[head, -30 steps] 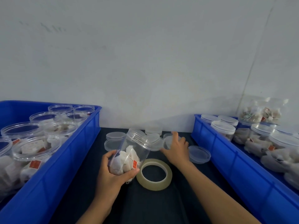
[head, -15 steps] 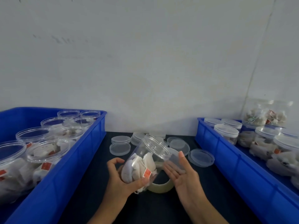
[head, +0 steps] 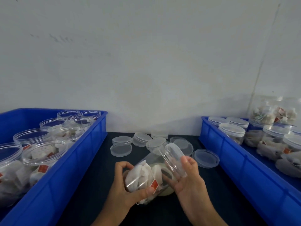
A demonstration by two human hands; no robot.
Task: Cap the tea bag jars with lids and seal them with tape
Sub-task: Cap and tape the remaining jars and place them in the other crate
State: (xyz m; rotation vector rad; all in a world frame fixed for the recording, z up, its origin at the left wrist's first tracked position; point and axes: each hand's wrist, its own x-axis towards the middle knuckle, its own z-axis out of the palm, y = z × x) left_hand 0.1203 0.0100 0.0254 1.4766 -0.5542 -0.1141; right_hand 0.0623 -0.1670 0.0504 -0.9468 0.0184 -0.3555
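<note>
While the left hand (head: pixel 120 185) grips the tilted jar (head: pixel 146 175), the right hand (head: pixel 189 178) holds a lid (head: pixel 175 156) against its mouth.

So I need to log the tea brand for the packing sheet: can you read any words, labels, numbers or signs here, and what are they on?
No text can be read.
Red tags on the tea bags in the jar that the left hand holds: too blurred.
Red tags in the left bin jars: too small.
Colored packets in the far right jar: blurred.
Faint marks on the wall: illegible.
</note>
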